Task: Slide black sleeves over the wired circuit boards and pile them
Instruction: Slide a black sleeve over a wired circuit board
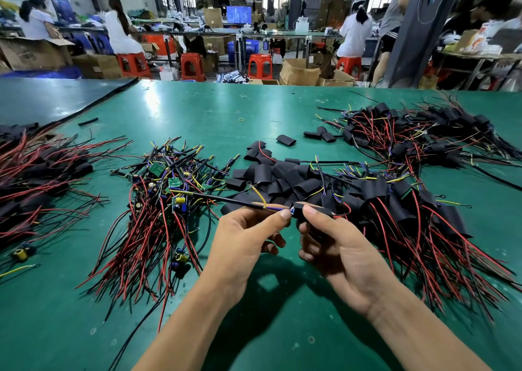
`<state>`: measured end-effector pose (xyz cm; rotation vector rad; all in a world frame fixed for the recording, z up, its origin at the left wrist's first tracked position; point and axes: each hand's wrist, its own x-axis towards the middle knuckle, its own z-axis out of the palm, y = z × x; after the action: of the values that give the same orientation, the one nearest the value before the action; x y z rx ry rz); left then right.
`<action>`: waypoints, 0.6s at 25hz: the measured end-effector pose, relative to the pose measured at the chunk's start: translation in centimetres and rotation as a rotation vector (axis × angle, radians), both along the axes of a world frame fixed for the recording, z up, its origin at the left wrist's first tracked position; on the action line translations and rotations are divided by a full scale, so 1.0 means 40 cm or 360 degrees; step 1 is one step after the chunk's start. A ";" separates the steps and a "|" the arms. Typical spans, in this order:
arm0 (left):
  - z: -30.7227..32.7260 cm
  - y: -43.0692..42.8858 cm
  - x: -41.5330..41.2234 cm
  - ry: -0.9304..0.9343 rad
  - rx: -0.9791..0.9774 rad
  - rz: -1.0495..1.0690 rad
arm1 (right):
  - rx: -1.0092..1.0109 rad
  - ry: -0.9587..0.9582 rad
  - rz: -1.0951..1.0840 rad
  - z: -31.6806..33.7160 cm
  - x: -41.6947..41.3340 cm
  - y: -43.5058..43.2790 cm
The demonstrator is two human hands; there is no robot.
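My right hand (336, 243) pinches a black sleeve (319, 210) that covers a wired circuit board, above the green table (197, 110). My left hand (245, 238) pinches the board's wires (271, 207) just left of the sleeve. A heap of bare green boards with red and black wires (166, 201) lies to the left. Loose black sleeves (276, 175) lie in the middle. Sleeved boards are piled at the right (401, 201) and further back right (418, 133).
Another pile of sleeved parts with red wires (34, 173) lies at the far left, near a dark mat (50, 99). People sit on red stools (260, 65) at benches beyond the table, among cardboard boxes (299, 72).
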<state>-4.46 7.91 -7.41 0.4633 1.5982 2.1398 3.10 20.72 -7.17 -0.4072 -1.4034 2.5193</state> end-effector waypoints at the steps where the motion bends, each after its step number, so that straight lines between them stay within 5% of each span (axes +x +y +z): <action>1: 0.000 0.002 0.002 -0.0010 -0.0024 -0.0014 | 0.0002 0.0003 0.0021 0.001 0.001 0.000; 15: 0.005 -0.014 -0.018 -0.0212 -0.0199 -0.0132 | -0.0070 -0.0154 0.0145 -0.011 -0.006 0.000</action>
<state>-5.17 7.34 -7.22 0.3338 1.5984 1.9534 2.85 20.72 -7.62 -0.4899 -1.4335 2.6402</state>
